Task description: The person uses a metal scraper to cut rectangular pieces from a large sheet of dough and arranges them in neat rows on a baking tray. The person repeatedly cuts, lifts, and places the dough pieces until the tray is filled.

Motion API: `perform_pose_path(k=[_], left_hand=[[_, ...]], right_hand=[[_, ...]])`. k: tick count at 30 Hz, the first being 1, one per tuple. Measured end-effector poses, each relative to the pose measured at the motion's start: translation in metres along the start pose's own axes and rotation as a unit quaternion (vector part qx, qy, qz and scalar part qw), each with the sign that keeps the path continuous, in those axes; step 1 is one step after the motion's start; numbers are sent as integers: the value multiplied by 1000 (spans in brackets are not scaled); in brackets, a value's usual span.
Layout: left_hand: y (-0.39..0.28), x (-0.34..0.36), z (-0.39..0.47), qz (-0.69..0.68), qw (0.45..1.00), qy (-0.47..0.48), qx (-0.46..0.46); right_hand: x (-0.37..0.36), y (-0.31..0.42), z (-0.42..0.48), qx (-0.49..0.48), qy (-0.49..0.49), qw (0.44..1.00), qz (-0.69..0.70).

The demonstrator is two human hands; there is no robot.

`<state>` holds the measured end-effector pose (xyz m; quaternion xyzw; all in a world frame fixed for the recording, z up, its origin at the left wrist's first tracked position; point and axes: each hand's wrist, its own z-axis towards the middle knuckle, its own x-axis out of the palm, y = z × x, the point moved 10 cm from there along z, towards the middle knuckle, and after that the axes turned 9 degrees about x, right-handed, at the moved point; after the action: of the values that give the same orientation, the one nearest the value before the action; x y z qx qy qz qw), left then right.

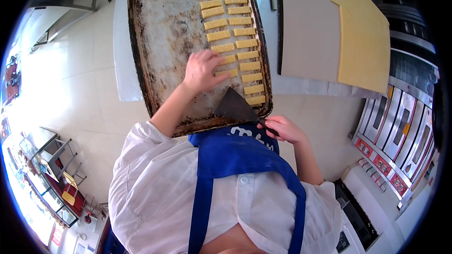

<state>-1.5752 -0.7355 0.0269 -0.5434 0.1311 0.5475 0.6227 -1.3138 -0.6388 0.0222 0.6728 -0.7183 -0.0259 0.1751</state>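
Observation:
My right hand (284,127) is closed round the dark handle of a scraper (237,107), whose wide triangular blade lies over the near right part of a stained metal baking tray (169,38). Two columns of pale yellow dough strips (249,66) run along the tray's right side. Over the near end of the left column is my left hand (205,68), fingers apart, its fingertips at the nearest strips (227,73). Whether it grips one of them I cannot tell.
Right of the tray, a large yellow dough sheet (363,38) lies on a grey-beige board (309,28) on the metal table (293,85). The tray's near edge overhangs the table, against my blue apron (243,155). Deck ovens (395,127) stand far right.

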Motion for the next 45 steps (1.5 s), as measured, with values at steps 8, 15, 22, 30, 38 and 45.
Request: perform_pose_path(k=[8, 15, 22, 30, 38, 45], left_hand=[[134, -3, 90, 116, 982, 36, -141], [135, 15, 112, 149, 965, 173, -132], [141, 22, 116, 136, 955, 218, -147], [139, 20, 109, 123, 961, 177, -176], [28, -7, 89, 129, 982, 49, -131], [-63, 13, 58, 208, 966, 107, -111]], right_hand=[[-8, 5, -19, -71, -8, 992, 100], [-10, -19, -21, -82, -41, 984, 153], [-18, -26, -20, -96, -45, 978, 181], [-66, -32, -39, -145, -63, 965, 211], [-316, -7, 9, -301, -195, 836, 415], [-487, 69, 58, -318, -244, 823, 404]])
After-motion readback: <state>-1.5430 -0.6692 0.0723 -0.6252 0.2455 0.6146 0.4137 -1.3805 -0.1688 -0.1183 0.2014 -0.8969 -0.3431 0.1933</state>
